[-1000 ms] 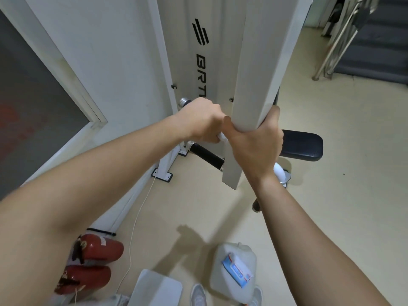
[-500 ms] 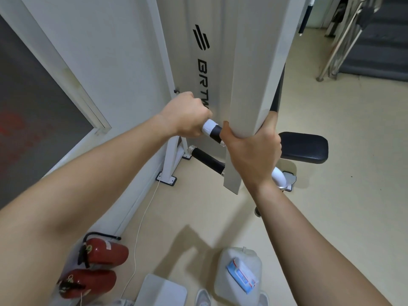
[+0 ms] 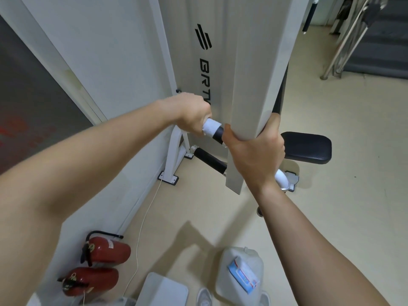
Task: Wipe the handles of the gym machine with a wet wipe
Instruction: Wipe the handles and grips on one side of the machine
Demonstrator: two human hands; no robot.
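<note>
A white gym machine arm [image 3: 260, 74] hangs in front of me, with a black handle [image 3: 218, 134] sticking out to its left. My left hand [image 3: 192, 117] is closed around the handle with a white wet wipe [image 3: 210, 127] wrapped over the grip. Only a short black stretch of handle shows between my hands. My right hand [image 3: 256, 155] grips the lower part of the white arm, fingers curled round its far edge. A second black handle [image 3: 209, 161] lies lower down, behind the arm.
A black padded seat [image 3: 306, 147] sits to the right. On the floor near my feet stand a white jug [image 3: 240, 274] with a wet wipe pack [image 3: 242, 276] on top, a white box [image 3: 163, 290] and two red fire extinguishers [image 3: 103, 252]. Stairs [image 3: 379, 40] rise at the far right.
My left hand has slid left along the handle with the wipe, uncovering a black stretch beside my right hand. My right hand keeps its hold on the white arm.
</note>
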